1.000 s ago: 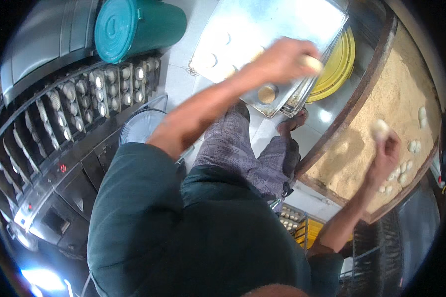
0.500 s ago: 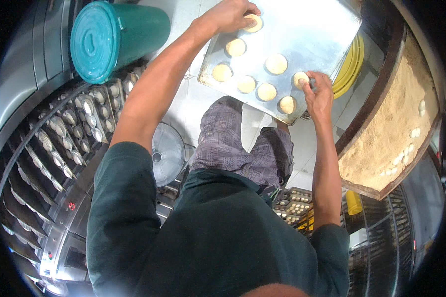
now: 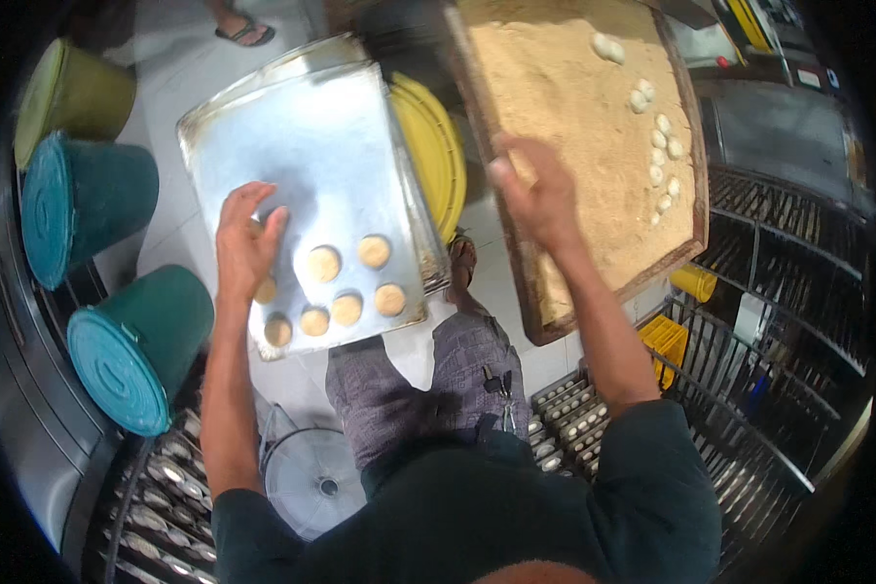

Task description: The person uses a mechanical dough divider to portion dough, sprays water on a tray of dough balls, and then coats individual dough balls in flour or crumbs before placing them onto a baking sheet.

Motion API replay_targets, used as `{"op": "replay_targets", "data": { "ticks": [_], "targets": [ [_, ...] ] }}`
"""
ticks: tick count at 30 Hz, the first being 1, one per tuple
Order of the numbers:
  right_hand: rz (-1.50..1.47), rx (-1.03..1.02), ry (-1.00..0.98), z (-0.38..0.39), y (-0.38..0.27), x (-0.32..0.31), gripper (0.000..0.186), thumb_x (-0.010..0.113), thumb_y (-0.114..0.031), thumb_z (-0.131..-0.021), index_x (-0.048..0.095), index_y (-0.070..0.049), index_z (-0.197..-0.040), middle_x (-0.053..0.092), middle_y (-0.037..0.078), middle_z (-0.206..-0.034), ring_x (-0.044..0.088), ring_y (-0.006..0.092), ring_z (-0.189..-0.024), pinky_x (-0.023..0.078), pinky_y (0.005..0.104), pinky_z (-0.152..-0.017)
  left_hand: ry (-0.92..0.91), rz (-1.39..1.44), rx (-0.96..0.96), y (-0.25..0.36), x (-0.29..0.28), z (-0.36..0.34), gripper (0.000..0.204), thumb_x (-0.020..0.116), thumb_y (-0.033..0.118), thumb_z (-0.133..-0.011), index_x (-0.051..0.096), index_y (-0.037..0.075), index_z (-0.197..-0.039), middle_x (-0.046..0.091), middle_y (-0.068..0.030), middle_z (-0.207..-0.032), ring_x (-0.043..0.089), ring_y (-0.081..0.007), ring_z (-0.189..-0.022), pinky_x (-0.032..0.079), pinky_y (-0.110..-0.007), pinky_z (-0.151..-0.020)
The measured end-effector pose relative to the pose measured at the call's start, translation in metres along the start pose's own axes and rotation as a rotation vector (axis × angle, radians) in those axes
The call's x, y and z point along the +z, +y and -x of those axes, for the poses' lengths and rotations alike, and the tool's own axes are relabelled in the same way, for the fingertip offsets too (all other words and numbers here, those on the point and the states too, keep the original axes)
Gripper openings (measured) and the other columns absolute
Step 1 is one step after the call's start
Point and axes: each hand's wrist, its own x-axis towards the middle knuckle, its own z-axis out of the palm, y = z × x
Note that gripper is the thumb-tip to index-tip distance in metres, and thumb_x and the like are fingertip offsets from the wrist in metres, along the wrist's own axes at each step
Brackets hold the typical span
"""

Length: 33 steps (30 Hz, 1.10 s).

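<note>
A metal baking tray (image 3: 292,136) lies in front of me with several flat, round dough pieces (image 3: 323,264) near its closer end. My left hand (image 3: 245,243) hovers over the tray's left part, thumb and fingers curved but apart. It partly covers a dough round (image 3: 266,289) at the left edge, and another may lie beneath the fingers. My right hand (image 3: 547,195) is over the near-left rim of a wooden box (image 3: 501,224) filled with tan crumbs (image 3: 574,107). Motion blurs its fingers, so whether it holds anything cannot be made out. White dough balls (image 3: 659,141) rest on the crumbs.
Teal lidded bins (image 3: 141,346) and an olive one (image 3: 73,102) stand at left. A yellow round lid (image 3: 428,156) shows beside the tray. Dark racks (image 3: 769,292) stand at right, a round grey lid (image 3: 313,482) below. Another person's sandalled foot (image 3: 245,29) is at the far left.
My view has swung right. My right hand has left the dough round at the tray's edge and moved over to the crumb box. My left hand has come off its round, fingers opened.
</note>
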Motion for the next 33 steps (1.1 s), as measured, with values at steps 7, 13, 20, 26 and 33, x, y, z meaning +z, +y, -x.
{"op": "replay_targets", "data": {
  "ticks": [7,13,20,26,33],
  "targets": [
    [0.452,0.055,0.195,-0.103,0.204,-0.127,0.049,0.060,-0.015,-0.093,0.052,0.001,-0.139,0.054,0.025,-0.141,0.051,0.0393,-0.131,0.040,0.0432,-0.111,0.017,0.153,0.449,0.201,0.140,-0.123,0.041,0.072,0.011,-0.086,0.062,0.007,-0.126,0.063,-0.0167,-0.128,0.059,-0.0345,-0.120,0.048,-0.043,-0.103],
    [0.472,-0.310,0.079,-0.204,0.269,-0.136,0.049,0.053,-0.004,-0.089,0.048,0.002,-0.138,0.053,0.027,-0.138,0.049,0.0433,-0.129,0.040,0.0463,-0.110,0.234,-0.046,0.810,0.315,0.303,-0.302,0.043,0.064,0.012,-0.087,0.058,0.008,-0.129,0.062,-0.0168,-0.127,0.058,-0.0374,-0.117,0.049,-0.046,-0.097],
    [0.305,-0.201,-0.041,-0.167,0.281,-0.140,0.028,0.054,-0.006,-0.087,0.060,0.002,-0.114,0.063,0.026,-0.112,0.056,0.0451,-0.110,0.045,0.0519,-0.096,-0.174,-0.274,0.717,0.329,0.318,-0.296,0.015,0.064,0.016,-0.087,0.068,0.004,-0.095,0.071,-0.0145,-0.090,0.065,-0.0366,-0.096,0.051,-0.047,-0.086],
    [0.180,-0.177,-0.210,-0.013,0.225,-0.139,0.047,0.060,-0.002,-0.087,0.055,-0.002,-0.133,0.059,0.021,-0.126,0.052,0.0405,-0.126,0.042,0.0465,-0.110,-0.291,-0.165,0.583,0.295,0.252,-0.132,0.048,0.076,0.008,-0.078,0.061,0.007,-0.124,0.063,-0.0149,-0.118,0.058,-0.0350,-0.113,0.047,-0.046,-0.096],
    [0.259,-0.183,-0.289,-0.009,0.218,-0.153,0.047,0.070,-0.006,-0.083,0.060,-0.006,-0.129,0.061,0.016,-0.124,0.053,0.0327,-0.126,0.038,0.0466,-0.113,-0.272,-0.136,0.506,0.295,0.245,-0.115,0.061,0.079,0.015,-0.079,0.057,0.009,-0.135,0.064,-0.0133,-0.117,0.059,-0.0309,-0.113,0.046,-0.045,-0.097]
  ]
}}
